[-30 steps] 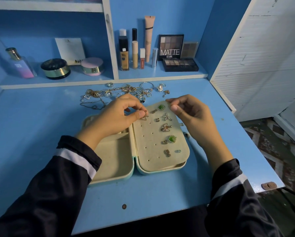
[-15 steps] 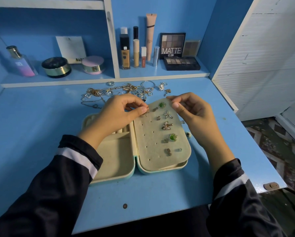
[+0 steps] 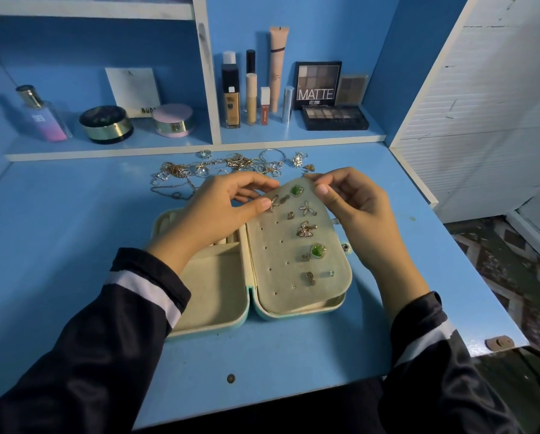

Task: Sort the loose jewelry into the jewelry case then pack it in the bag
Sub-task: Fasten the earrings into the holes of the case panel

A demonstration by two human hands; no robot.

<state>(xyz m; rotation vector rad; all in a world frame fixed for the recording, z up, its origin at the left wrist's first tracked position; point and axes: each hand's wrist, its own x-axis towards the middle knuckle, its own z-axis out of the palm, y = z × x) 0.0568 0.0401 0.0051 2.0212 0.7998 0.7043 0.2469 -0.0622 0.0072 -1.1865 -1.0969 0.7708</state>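
Note:
An open cream jewelry case with a teal shell lies on the blue desk. Its right half carries a padded earring panel with several earrings pinned on it, two with green stones. My left hand pinches a small gold earring against the panel's top left corner. My right hand grips the panel's top right edge, which is lifted a little. A pile of loose jewelry, chains, rings and hoops, lies just behind both hands.
A low shelf behind the desk holds a perfume bottle, round compacts, foundation bottles and tubes, and eyeshadow palettes. A white panelled wall borders the desk's right side. The desk's front edge is near.
Both hands have moved slightly back along the panel. The panel's top edge has lifted in my right hand, and my left hand has brought the earring to its top left corner.

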